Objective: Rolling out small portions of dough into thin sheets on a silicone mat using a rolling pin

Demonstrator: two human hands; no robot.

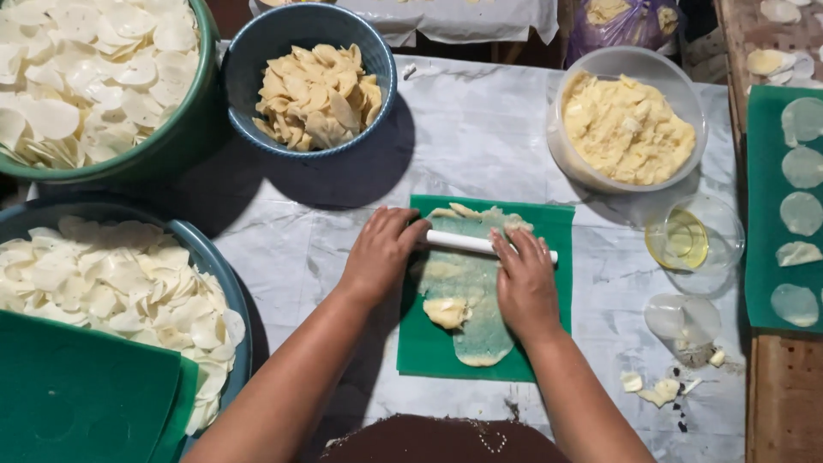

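Observation:
A green mat (549, 225) lies on the white-covered table, with thin rolled-out dough (467, 279) spread across it. A thicker lump of dough (447, 312) sits near the sheet's lower left. Both my hands rest palm-down on a white rolling pin (459, 242) lying across the far part of the dough. My left hand (380, 253) covers the pin's left end. My right hand (525, 279) presses on its right part, and the pin's tip shows beyond it.
A clear tub of yellow dough (626, 129) stands at back right, a small clear bowl of oil (690, 240) beside the mat. A blue bowl (313, 90) and two big basins (129, 283) hold thin chips. A green sheet with round discs (793, 206) lies right.

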